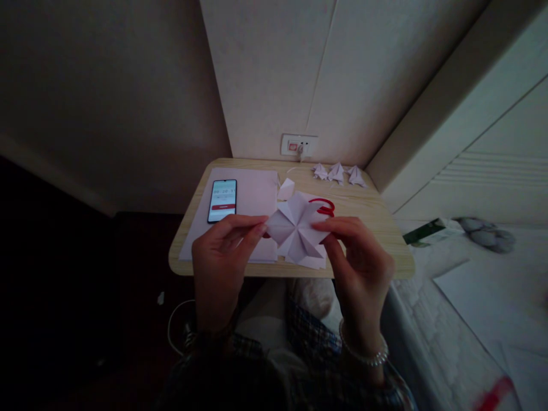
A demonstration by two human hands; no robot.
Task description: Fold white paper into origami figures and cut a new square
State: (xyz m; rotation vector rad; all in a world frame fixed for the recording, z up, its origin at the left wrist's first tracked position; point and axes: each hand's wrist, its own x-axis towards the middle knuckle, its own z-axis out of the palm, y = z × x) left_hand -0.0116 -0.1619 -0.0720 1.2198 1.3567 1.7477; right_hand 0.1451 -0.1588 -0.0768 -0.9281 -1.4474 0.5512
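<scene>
A white sheet of folded paper (295, 226), creased into a flower-like shape with points round its middle, is held up above the small table. My left hand (226, 245) pinches its left tip between thumb and fingers. On the opposite side my right hand (356, 251) grips the right edge, thumb below and fingers on top. Behind the folded paper shows the red handle of what look like scissors (326, 205), the rest hidden. Several white sheets lie under the paper, and a small white paper piece (286, 189) rests just beyond it.
The wooden table (377, 217) stands against the wall. A phone (222, 201) with a lit timer lies on a paper stack (257, 188) at left. Three folded paper figures (336, 173) sit at the back right, near a wall socket (299, 145). A green-white box (433, 231) lies further right.
</scene>
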